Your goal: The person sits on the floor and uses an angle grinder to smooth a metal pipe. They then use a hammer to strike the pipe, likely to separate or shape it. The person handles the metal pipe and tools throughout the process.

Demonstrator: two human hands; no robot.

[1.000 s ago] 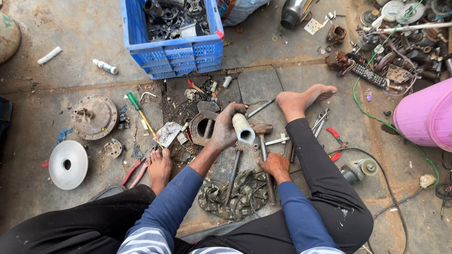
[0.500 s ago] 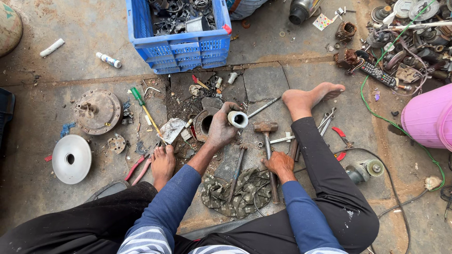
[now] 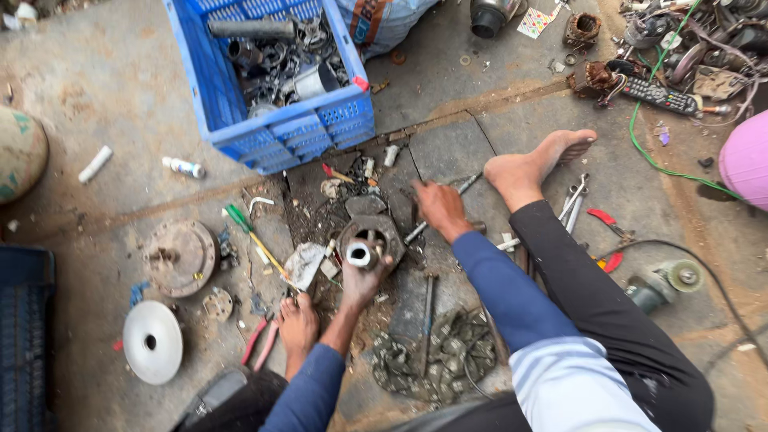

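a short metal cylinder (image 3: 359, 255) is gripped in the left hand (image 3: 362, 280) over a round housing (image 3: 370, 238); it is judged heavy, rigid, best held around its wall. a tool handle (image 3: 415, 210) is clenched by the right hand (image 3: 438, 206).

Left hand (image 3: 362, 280) fingers curled in a grip; right hand (image 3: 438, 206) extended forward.

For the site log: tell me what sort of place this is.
Probably an outdoor scrap or repair yard: a blue crate of metal parts, hand tools strewn on the concrete ground, and an angle grinder.
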